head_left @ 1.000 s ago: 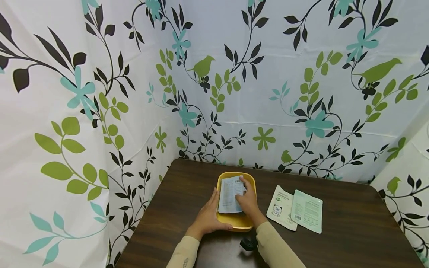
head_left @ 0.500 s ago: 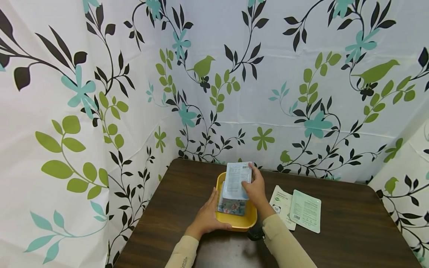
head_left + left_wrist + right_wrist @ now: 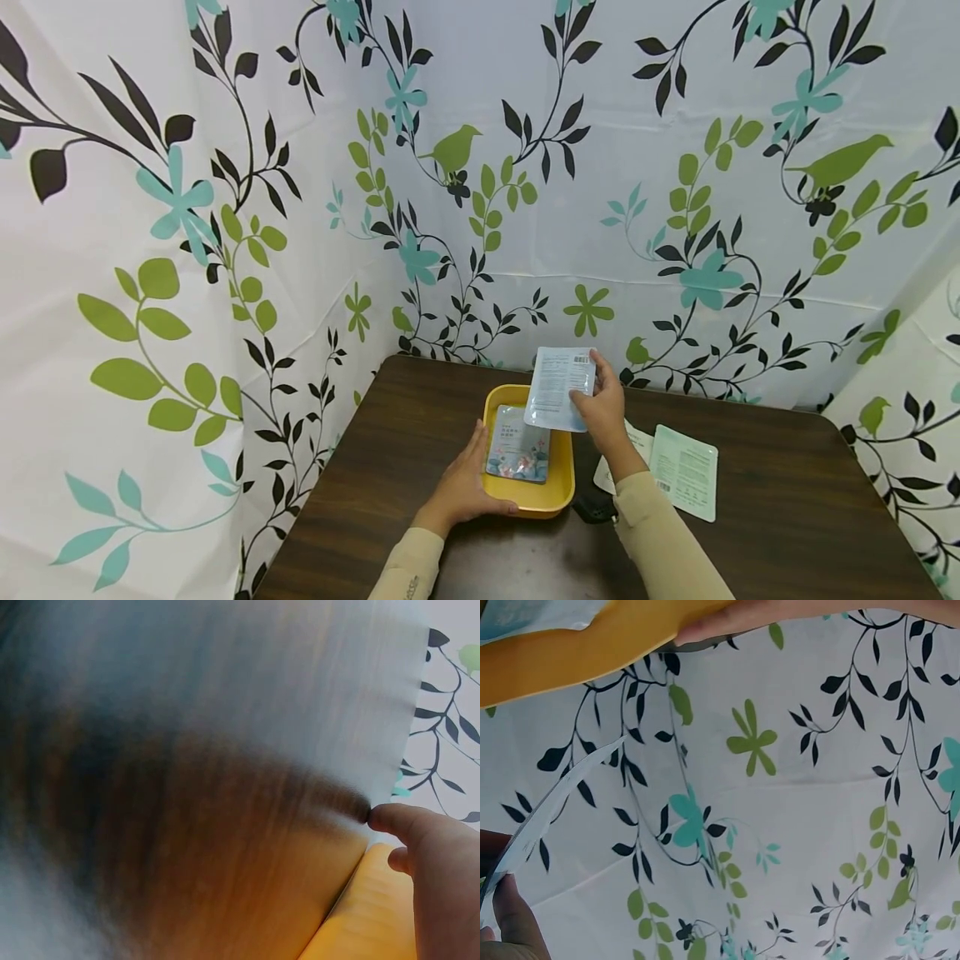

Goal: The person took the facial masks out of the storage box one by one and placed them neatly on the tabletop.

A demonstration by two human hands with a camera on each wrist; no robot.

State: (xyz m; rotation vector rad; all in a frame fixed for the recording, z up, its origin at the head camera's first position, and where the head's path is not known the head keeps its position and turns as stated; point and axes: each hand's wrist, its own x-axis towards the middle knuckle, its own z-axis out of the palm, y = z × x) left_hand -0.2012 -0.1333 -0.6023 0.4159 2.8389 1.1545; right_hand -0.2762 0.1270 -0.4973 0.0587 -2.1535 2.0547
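Observation:
My right hand [image 3: 606, 412] pinches a pale blue sheet mask packet [image 3: 558, 387] by its right edge, above the right rim of a yellow tray [image 3: 551, 500]. Small print and a barcode cover its upper face. In the right wrist view the packet [image 3: 551, 795] appears nearly edge-on beside the thumb. Another sheet mask packet [image 3: 517, 446], blue-grey with a floral print, lies in the tray. My left hand [image 3: 461, 492] rests against the tray's left side, fingers straight, thumb along the front. The left wrist view shows that hand [image 3: 446, 862] next to the yellow wall [image 3: 367, 907].
A mint packet [image 3: 684, 472] lies to the right on the dark wooden table [image 3: 787, 500]. Beneath it sits a cream packet [image 3: 606, 475], partly hidden by my right arm. A patterned curtain [image 3: 480, 317] hangs behind and at the sides.
My right hand has lifted the pale blue packet out of the tray and carried it up and to the right. The floral packet beneath has come into view. My left hand has stayed put.

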